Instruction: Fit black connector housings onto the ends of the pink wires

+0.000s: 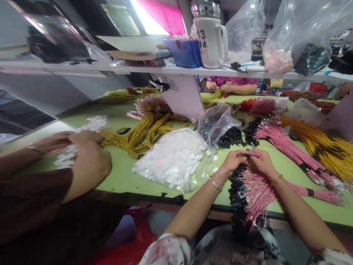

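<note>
My left hand (234,161) pinches a small black connector housing (246,156) above the table's front part. Close against it, my right hand (261,161) grips the end of a pink wire, and the fingertips of both hands nearly meet. Fingers partly cover where wire and housing come together. Below them a bunch of pink wires (259,191) fans out toward the table edge. Beside it, a row of black connectors (237,191) hangs down over the edge toward my lap.
A bag of white connectors (176,158) lies left of my hands; a bag of black pieces (217,125) sits behind. Pink (292,147) and yellow wire bundles (325,140) lie right. A co-worker's hands (88,151) work at left. Overhead, a shelf (154,69) carries a mug (211,40).
</note>
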Motion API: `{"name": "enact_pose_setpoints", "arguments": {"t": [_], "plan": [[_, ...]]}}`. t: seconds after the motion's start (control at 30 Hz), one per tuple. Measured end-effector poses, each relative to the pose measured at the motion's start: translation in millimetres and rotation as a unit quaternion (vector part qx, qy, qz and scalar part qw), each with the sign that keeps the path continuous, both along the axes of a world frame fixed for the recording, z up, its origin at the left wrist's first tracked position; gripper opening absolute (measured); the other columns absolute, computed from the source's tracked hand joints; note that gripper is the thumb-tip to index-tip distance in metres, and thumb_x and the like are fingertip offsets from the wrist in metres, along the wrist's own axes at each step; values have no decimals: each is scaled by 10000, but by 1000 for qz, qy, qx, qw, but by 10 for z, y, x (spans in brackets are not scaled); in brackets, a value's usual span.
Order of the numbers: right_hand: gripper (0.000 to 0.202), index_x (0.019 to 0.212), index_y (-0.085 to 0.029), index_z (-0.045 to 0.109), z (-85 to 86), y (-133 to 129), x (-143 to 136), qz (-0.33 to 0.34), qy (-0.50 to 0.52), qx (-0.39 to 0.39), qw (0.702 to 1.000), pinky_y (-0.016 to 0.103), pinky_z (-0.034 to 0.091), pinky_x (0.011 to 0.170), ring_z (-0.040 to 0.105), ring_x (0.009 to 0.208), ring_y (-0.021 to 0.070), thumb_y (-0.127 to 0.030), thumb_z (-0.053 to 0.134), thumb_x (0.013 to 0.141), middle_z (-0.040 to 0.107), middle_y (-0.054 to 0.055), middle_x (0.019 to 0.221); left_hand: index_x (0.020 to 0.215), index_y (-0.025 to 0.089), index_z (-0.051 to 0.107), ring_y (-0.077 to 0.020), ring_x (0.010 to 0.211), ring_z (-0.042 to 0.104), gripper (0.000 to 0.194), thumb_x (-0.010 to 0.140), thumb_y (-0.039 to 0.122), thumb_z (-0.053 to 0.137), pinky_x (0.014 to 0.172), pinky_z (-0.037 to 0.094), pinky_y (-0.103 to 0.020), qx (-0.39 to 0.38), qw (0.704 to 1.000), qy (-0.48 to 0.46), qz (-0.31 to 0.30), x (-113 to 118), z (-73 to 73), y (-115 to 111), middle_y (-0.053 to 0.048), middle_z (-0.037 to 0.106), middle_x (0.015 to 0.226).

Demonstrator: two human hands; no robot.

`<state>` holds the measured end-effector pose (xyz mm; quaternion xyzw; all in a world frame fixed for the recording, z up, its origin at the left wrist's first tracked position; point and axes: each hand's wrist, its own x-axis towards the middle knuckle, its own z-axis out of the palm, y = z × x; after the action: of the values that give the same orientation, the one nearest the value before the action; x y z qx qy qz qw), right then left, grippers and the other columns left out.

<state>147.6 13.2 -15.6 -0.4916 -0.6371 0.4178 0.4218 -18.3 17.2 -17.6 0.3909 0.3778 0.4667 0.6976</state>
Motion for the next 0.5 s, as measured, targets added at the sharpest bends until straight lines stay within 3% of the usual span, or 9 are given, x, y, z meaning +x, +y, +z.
{"name": "enact_pose_setpoints", "arguments": {"t": [0.13, 0.27, 0.33, 0.43, 0.5], "plan": [[274, 644, -208, 484, 19, -2, 17, -6, -54, 48, 997, 254, 310, 528, 379, 591, 140, -398, 573, 820, 457, -13, 601, 876, 112, 758, -109, 654, 607, 253, 631, 169, 784, 689, 490, -258, 26, 999, 47, 4, 10, -30, 10, -46, 719, 790], [303, 632, -213, 440, 91, 23, 92, -71, -23, 77, 994, 259, 310, 548, 363, 596, 136, -390, 579, 834, 421, -28, 598, 927, 114, 763, -130, 646, 593, 206, 742, 169, 692, 674, 477, -276, 82, 974, 210, -14, -151, -13, 85, -62, 716, 780], [276, 678, -212, 465, 113, 38, 120, -79, 35, 53, 995, 259, 326, 553, 373, 587, 129, -394, 606, 831, 438, -37, 617, 967, 120, 761, -171, 754, 624, 215, 800, 162, 632, 750, 494, -311, 144, 931, 334, 42, -269, -20, 172, -95, 728, 886], [240, 767, -216, 500, 122, 40, 121, -53, 122, 0, 991, 257, 357, 551, 416, 579, 126, -393, 657, 806, 498, -41, 657, 1127, 108, 718, -249, 1043, 603, 325, 854, 114, 543, 963, 453, -383, 238, 811, 512, 152, -395, -92, 352, -159, 683, 1163], [257, 779, -225, 490, 124, 28, 105, -30, 165, -38, 985, 257, 372, 546, 439, 569, 127, -389, 688, 787, 524, -43, 659, 1210, 108, 679, -277, 1147, 551, 378, 876, 103, 502, 1023, 415, -408, 266, 747, 589, 152, -415, -175, 466, -176, 639, 1252]]}}
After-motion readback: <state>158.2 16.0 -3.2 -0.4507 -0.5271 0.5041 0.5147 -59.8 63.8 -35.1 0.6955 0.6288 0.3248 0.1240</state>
